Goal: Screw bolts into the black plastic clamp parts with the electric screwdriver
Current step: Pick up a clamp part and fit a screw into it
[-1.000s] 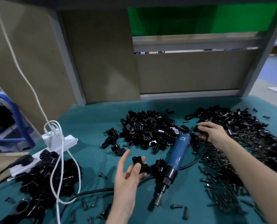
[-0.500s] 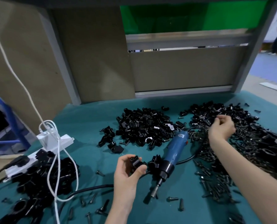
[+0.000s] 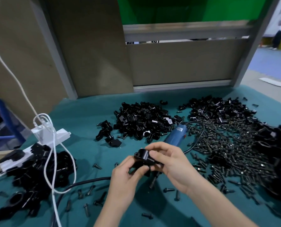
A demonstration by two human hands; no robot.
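The left hand (image 3: 125,179) and right hand (image 3: 170,163) are pinching a black plastic clamp part (image 3: 143,158) between them, its holed end pointing upper-left.

A teal cloth table cover (image 3: 84,141) is looking matt. The small black plastic clamp part (image 3: 142,155) is catching a soft sheen on its rounded top. The heap of dark metal bolts (image 3: 226,145) is glinting dully. The blue plastic-bodied electric screwdriver (image 3: 177,134) is looking smooth and satin, the white plastic power strip (image 3: 61,136) glossier.

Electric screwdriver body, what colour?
Blue. The electric screwdriver lies on the teal mat; head view shows it best.
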